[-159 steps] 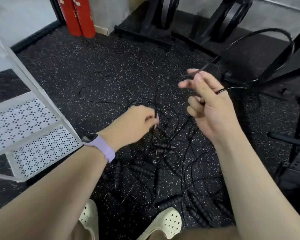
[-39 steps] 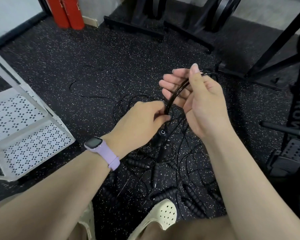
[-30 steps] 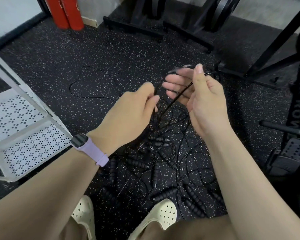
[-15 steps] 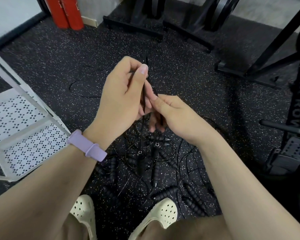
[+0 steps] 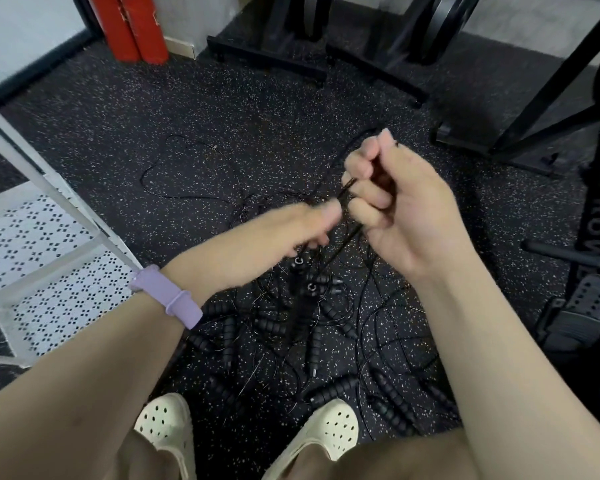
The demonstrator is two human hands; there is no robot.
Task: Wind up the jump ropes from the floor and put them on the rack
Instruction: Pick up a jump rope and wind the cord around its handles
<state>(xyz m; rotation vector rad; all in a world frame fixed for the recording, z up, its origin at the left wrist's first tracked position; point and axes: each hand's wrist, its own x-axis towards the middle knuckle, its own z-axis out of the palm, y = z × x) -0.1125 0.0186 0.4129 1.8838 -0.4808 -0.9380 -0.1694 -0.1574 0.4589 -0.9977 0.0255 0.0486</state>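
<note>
Black cord point(image 5: 352, 233) runs through my curled right hand point(image 5: 399, 206); my left hand point(image 5: 291, 226) pinches it just below, blurred. The other jump ropes point(image 5: 312, 327) lie tangled on the floor point(image 5: 153, 109) beneath.

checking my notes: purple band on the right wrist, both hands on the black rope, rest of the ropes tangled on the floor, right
Not quite: the head view shows the purple band on the left wrist. The rest holds: left hand and right hand hold the black rope, other ropes tangled on the floor.
</note>
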